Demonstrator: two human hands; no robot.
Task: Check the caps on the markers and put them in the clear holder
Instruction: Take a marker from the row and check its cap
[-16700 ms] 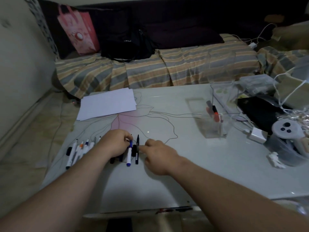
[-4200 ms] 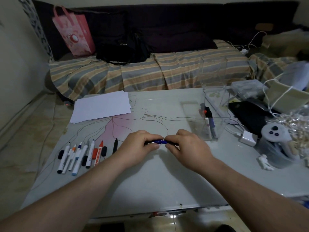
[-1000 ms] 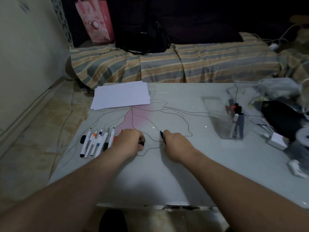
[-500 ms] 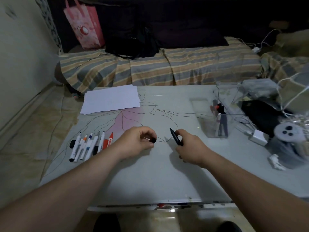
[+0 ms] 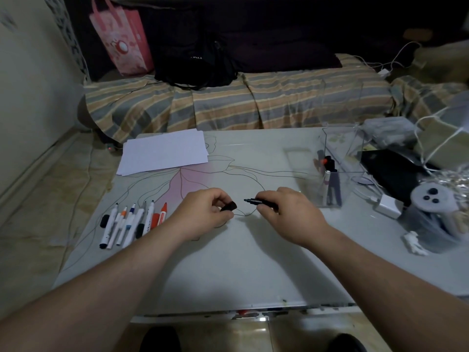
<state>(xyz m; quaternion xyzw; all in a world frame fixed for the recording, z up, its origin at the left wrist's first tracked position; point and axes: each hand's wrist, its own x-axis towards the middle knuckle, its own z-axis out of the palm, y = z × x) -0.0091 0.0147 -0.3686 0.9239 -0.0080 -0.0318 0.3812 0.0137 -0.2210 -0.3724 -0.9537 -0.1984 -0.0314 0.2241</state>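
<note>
My right hand (image 5: 289, 217) grips an uncapped black marker (image 5: 256, 201) with its tip pointing left. My left hand (image 5: 203, 214) pinches the marker's black cap (image 5: 229, 207), a short gap away from the tip. Both hands hover over the middle of the white table (image 5: 241, 262). Several more markers (image 5: 132, 223) lie in a row near the table's left edge. The clear holder (image 5: 330, 179) stands to the right of my right hand with several markers upright inside it.
A sheet stack of white paper (image 5: 165, 151) lies at the table's back left. A charger block (image 5: 388, 205), a white controller (image 5: 429, 200), a black pouch (image 5: 388, 171) and cables crowd the right side. A striped sofa (image 5: 241, 102) runs behind the table.
The cap and the black marker have come apart since a second ago, and my hands have brought them closer together, the marker now lying flat with its tip aimed at the cap.
</note>
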